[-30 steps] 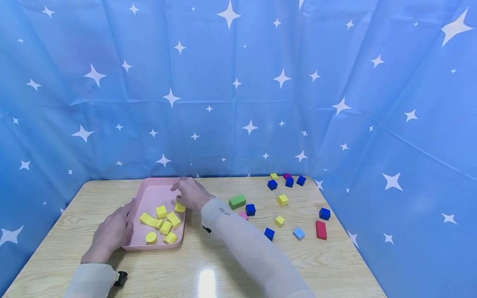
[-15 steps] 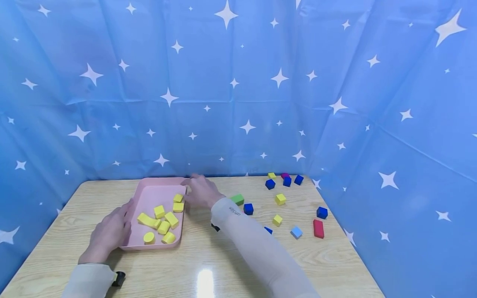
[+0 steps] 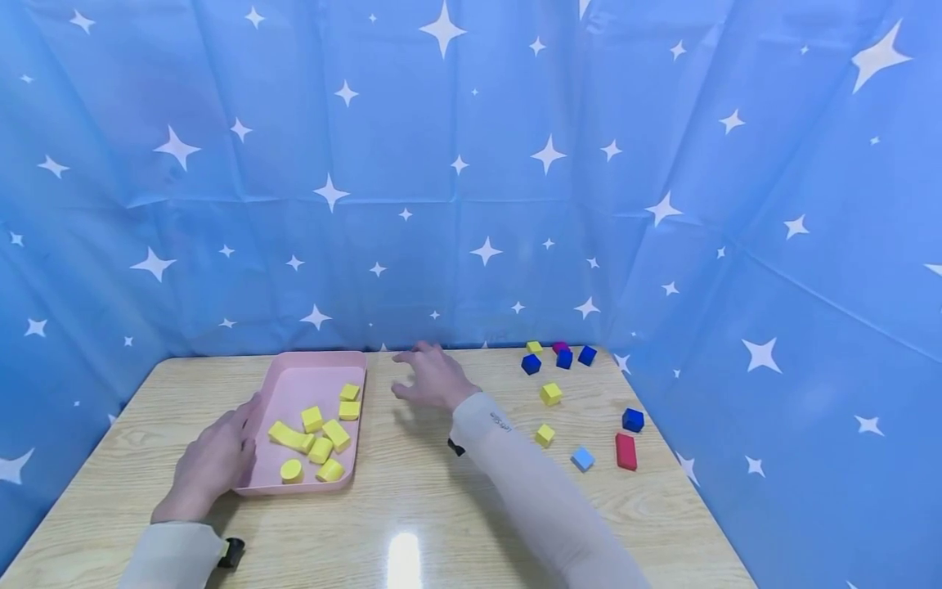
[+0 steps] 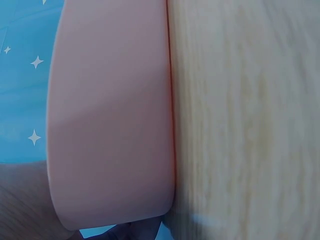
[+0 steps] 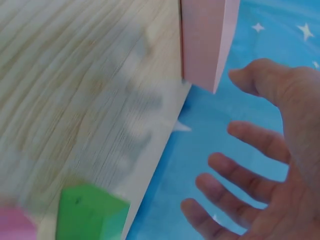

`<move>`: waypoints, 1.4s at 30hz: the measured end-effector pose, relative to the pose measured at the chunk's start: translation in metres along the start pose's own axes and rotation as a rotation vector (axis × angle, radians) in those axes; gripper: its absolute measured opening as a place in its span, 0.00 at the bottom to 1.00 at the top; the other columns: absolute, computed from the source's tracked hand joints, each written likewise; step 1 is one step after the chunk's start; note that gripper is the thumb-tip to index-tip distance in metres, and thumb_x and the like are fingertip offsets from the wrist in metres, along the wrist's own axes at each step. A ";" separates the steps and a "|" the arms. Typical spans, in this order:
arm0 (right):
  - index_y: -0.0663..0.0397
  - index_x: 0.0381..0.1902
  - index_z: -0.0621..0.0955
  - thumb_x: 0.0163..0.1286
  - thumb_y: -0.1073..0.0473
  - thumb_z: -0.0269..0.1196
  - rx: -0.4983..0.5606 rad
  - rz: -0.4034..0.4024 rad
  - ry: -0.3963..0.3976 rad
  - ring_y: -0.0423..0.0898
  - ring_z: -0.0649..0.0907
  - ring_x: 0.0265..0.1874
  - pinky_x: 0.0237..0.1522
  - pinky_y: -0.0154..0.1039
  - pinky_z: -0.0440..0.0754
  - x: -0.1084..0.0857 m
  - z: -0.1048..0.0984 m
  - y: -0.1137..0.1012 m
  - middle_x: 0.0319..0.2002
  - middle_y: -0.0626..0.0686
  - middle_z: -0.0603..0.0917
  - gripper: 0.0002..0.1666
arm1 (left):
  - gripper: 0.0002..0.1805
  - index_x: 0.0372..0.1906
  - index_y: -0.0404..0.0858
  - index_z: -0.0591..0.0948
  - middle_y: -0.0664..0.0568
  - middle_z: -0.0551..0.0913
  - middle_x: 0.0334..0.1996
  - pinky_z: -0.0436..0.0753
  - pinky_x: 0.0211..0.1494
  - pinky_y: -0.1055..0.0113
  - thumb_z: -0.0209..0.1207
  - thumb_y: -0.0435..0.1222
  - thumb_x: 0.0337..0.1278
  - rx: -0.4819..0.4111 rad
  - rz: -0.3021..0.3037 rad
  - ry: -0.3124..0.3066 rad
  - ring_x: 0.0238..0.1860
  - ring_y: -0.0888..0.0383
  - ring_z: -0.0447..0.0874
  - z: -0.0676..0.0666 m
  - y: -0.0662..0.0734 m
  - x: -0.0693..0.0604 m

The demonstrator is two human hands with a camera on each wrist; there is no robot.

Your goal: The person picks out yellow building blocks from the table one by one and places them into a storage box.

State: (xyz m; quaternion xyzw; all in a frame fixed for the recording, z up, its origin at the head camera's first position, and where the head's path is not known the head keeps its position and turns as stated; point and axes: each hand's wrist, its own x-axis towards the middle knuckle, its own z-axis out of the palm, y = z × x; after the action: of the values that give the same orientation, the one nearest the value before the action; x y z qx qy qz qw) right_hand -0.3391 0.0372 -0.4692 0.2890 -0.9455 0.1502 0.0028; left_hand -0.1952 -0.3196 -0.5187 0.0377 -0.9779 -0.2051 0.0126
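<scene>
At the left side of the pink tray (image 3: pixel 309 487), my left hand (image 3: pixel 209 462) holds the rim, with the thumb on the inner side and the other fingers along the outside. Part of that hand (image 4: pixel 25 205) shows beyond the tray wall (image 4: pixel 110 115) in the left wrist view. Several yellow blocks (image 3: pixel 337 435) lie in the tray's front and right parts. My right hand (image 3: pixel 434 378) hovers over the table right of the tray, fingers spread and holding nothing. In the right wrist view a green block (image 5: pixel 90 212) and a pink block (image 5: pixel 16 224) lie below it.
On the right of the wooden table (image 3: pixel 456 507) lie several loose blocks, among them a yellow cube (image 3: pixel 550 394), a light blue block (image 3: pixel 582 459), a red block (image 3: pixel 625 451) and a dark blue cube (image 3: pixel 633 420). A blue star-patterned curtain (image 3: pixel 412 164) hangs behind the table.
My right hand has let go of a yellow block at the tray's right side and moved right, away from the tray. My left hand stays on the rim.
</scene>
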 end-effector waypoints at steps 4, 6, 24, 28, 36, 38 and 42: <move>0.40 0.81 0.85 0.82 0.40 0.72 0.035 0.029 0.006 0.63 0.83 0.78 0.74 0.65 0.90 -0.013 -0.005 0.014 0.79 0.59 0.82 0.35 | 0.41 0.94 0.29 0.57 0.20 0.72 0.79 0.84 0.70 0.19 0.57 0.32 0.86 -0.004 -0.001 -0.002 0.69 0.20 0.83 0.000 0.000 0.001; 0.39 0.81 0.85 0.81 0.39 0.72 0.047 0.044 0.009 0.63 0.83 0.77 0.70 0.64 0.92 -0.020 -0.008 0.020 0.80 0.59 0.82 0.35 | 0.41 0.94 0.30 0.57 0.19 0.72 0.79 0.84 0.69 0.19 0.58 0.32 0.86 -0.005 0.000 -0.004 0.70 0.19 0.81 0.000 0.000 0.001; 0.42 0.77 0.88 0.80 0.40 0.76 0.093 0.137 0.085 0.65 0.83 0.77 0.67 0.68 0.92 -0.078 -0.030 0.071 0.78 0.59 0.84 0.33 | 0.41 0.93 0.28 0.58 0.18 0.70 0.81 0.85 0.69 0.20 0.57 0.30 0.84 0.001 0.002 0.009 0.67 0.23 0.84 -0.001 -0.001 -0.001; 0.44 0.76 0.89 0.78 0.43 0.78 0.084 0.167 0.122 0.63 0.86 0.72 0.67 0.66 0.93 -0.096 -0.032 0.084 0.74 0.59 0.86 0.33 | 0.41 0.94 0.30 0.57 0.19 0.71 0.80 0.85 0.69 0.19 0.58 0.32 0.86 -0.009 0.004 -0.001 0.72 0.19 0.81 0.000 -0.002 0.000; 0.46 0.77 0.88 0.79 0.43 0.77 0.088 0.239 0.127 0.65 0.84 0.74 0.67 0.70 0.92 -0.132 -0.033 0.106 0.75 0.59 0.85 0.33 | 0.40 0.93 0.29 0.60 0.19 0.73 0.79 0.87 0.64 0.20 0.57 0.31 0.84 0.012 0.015 0.017 0.69 0.20 0.84 -0.001 -0.003 0.000; 0.45 0.76 0.88 0.80 0.44 0.77 0.083 0.253 0.122 0.66 0.84 0.75 0.69 0.71 0.91 -0.140 -0.032 0.112 0.75 0.60 0.85 0.32 | 0.40 0.93 0.30 0.59 0.19 0.73 0.79 0.88 0.64 0.20 0.56 0.31 0.85 0.009 0.009 0.008 0.68 0.20 0.84 0.000 -0.003 0.000; 0.45 0.77 0.88 0.79 0.44 0.78 0.094 0.281 0.110 0.66 0.84 0.75 0.71 0.71 0.90 -0.153 -0.031 0.123 0.76 0.60 0.85 0.33 | 0.40 0.94 0.31 0.58 0.19 0.72 0.79 0.86 0.66 0.19 0.56 0.32 0.86 -0.006 -0.005 -0.007 0.69 0.20 0.83 0.001 -0.003 0.001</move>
State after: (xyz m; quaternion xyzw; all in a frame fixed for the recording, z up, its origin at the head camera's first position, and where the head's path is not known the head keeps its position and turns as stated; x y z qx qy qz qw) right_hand -0.2810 0.2265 -0.4887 0.1452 -0.9669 0.2089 0.0198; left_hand -0.1962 -0.3222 -0.5205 0.0394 -0.9772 -0.2083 0.0087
